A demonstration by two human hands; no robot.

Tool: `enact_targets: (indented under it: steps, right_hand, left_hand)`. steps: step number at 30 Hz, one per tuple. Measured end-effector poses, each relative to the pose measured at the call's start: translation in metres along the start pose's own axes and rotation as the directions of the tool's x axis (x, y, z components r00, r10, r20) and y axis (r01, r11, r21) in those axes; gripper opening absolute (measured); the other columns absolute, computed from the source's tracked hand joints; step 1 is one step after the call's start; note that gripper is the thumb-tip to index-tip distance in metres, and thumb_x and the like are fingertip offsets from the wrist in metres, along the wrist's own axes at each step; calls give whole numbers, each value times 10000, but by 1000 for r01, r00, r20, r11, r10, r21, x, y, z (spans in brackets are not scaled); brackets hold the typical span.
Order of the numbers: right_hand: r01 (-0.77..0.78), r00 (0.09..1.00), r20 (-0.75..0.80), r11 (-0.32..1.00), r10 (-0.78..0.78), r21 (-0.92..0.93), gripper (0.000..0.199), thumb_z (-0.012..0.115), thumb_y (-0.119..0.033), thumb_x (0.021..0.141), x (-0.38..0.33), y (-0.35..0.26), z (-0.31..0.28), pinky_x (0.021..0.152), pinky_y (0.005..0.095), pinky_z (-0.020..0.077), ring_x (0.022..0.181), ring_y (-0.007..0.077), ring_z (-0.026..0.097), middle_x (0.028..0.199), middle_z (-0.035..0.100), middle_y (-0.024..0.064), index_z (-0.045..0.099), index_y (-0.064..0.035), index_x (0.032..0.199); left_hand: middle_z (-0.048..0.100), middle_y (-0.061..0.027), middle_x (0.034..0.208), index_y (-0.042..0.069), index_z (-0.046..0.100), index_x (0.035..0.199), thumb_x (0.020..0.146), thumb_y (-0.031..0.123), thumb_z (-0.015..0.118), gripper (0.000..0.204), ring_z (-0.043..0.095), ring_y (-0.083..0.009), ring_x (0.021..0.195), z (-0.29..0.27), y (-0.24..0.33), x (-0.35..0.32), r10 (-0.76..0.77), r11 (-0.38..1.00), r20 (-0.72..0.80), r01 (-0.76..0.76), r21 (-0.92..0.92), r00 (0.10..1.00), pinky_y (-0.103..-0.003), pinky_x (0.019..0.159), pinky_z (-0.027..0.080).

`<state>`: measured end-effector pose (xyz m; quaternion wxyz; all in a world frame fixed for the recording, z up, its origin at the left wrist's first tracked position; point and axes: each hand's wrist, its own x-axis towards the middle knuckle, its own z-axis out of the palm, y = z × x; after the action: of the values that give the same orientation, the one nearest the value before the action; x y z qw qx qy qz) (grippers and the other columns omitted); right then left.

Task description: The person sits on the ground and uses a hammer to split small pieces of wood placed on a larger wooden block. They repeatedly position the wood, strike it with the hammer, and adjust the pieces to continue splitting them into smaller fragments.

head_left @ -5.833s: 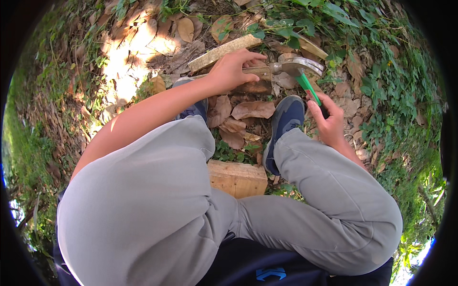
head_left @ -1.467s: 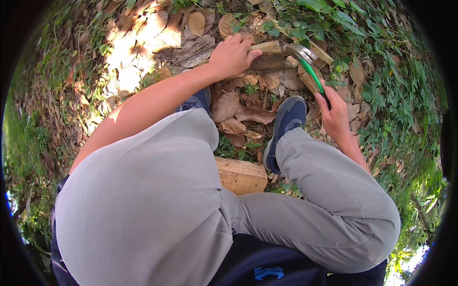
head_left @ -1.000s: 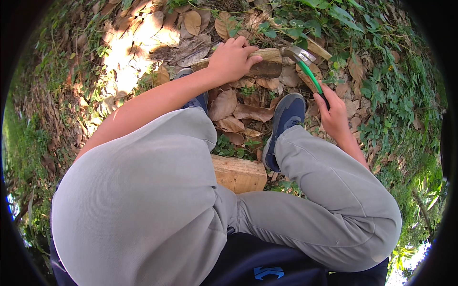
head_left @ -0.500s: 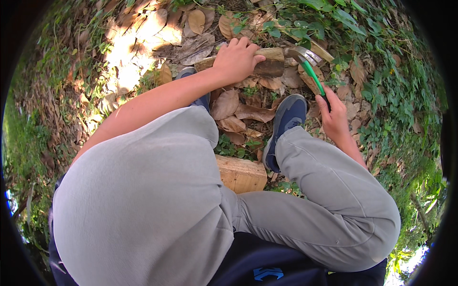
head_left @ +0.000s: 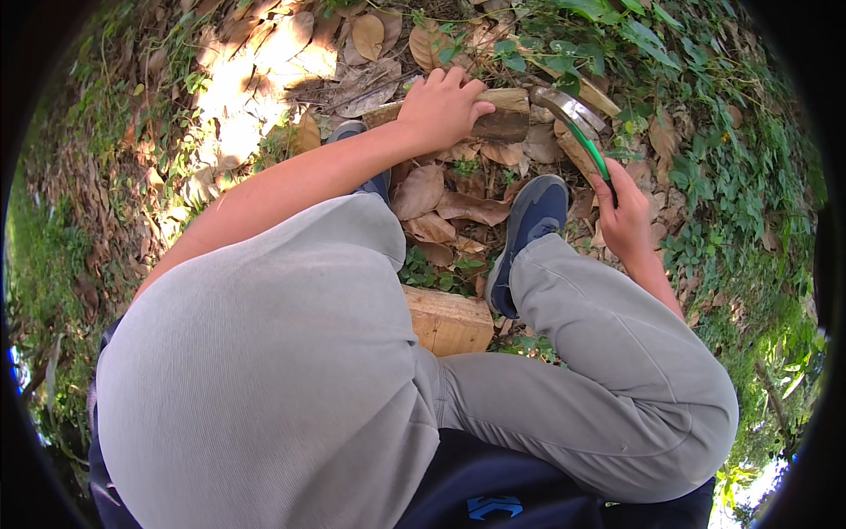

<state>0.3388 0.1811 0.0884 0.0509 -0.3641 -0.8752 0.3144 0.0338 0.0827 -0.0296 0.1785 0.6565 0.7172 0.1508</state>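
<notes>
A rough wooden block (head_left: 507, 116) lies across the dry leaves ahead of my feet. My left hand (head_left: 443, 110) is closed over it from above, its fingers bent over the far edge and the thumb pointing right; the fingertips are partly hidden. My right hand (head_left: 627, 212) is wrapped round the grip of a claw hammer (head_left: 589, 145) with a green and black handle and a shiny metal head. The hammer head is at the right end of the block, its striking face turned toward that end. Whether they touch I cannot tell.
Beneath the hammer lies a short wooden piece (head_left: 575, 157), with another wood strip (head_left: 597, 95) beyond it. A thick squared timber (head_left: 449, 319) is between my legs. My right shoe (head_left: 533, 220) stands on brown leaves (head_left: 471, 208). Green vines (head_left: 731, 159) spread on the right.
The hammer and my right hand have moved slightly right and nearer to me, and the hammer head has turned a little. My left hand stays on the block, with almost no shift.
</notes>
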Motion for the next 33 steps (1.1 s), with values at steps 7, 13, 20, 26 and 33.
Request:
enact_targets:
  steps: [7,13,20,26,33]
  right_hand:
    - [53,997,-50,998,-51,41,306,645,-152,1021,4,-10,-1,855,409,560,1026,387,700,1176,706,203,642,-13,1294]
    - [-46,995,90,999,44,17,342,629,-152,1038,4,-3,0,889,374,538,1020,364,704,1194,707,218,611,17,1335]
    - [-71,997,44,995,68,64,336,634,-153,1035,2,-7,1,876,367,535,988,365,701,1139,714,215,619,19,1323]
    - [-30,999,-15,996,31,85,347,638,-152,1031,0,-13,4,930,361,525,1057,362,700,1188,716,219,620,31,1326]
    - [-86,996,-8,990,88,113,353,641,-153,1032,0,-16,5,978,379,516,1149,351,695,1236,706,234,624,36,1330]
  left_hand:
    - [622,-103,1179,149,647,1268,1032,494,537,432,608,-317,1103,-5,2,0,-22,998,57,18,56,998,-462,936,521]
    - [616,-109,1169,140,649,1226,1026,496,551,419,607,-321,1102,2,-1,0,0,1000,11,0,23,1000,-482,917,519]
    - [620,-105,1187,140,637,1267,1031,506,534,447,608,-322,1117,-3,2,2,-24,998,79,19,60,997,-470,936,521]
    - [612,-120,1163,132,653,1209,1020,503,555,428,607,-331,1093,1,-3,0,12,1000,14,-12,18,1000,-486,890,520]
    - [610,-121,1171,139,653,1222,1016,508,559,433,604,-333,1095,1,-2,0,-3,1000,32,3,7,999,-491,892,514]
